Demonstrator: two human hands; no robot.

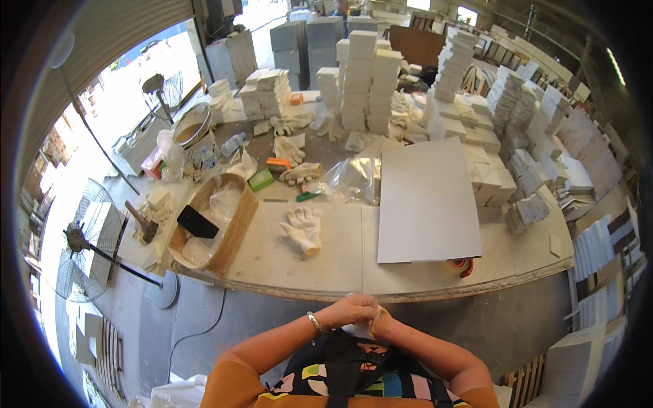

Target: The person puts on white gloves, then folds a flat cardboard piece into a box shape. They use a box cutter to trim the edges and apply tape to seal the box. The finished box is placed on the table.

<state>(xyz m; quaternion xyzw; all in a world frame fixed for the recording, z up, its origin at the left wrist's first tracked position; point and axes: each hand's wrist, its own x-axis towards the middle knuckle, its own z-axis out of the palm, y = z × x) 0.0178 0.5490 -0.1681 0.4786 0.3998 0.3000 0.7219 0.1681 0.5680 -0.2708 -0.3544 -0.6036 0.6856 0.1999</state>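
My left hand (352, 311), with a silver bracelet at its wrist, is closed in front of my body, just off the table's near edge. Its fingers grip a white work glove (360, 331) with a yellowish cuff. That cuff sits around my right hand (382, 324), whose fingers are hidden by the glove and the left hand. Another white knit glove (303, 230) lies flat on the table (333, 255), beyond my hands.
On the table, a large white sheet (428, 200) covers part of a tape roll (462, 266). A cardboard box (235, 234) holds a black phone-like object (198, 222). A hammer (141, 222) lies left, near a standing fan (78, 238). White block stacks (360, 81) rise behind.
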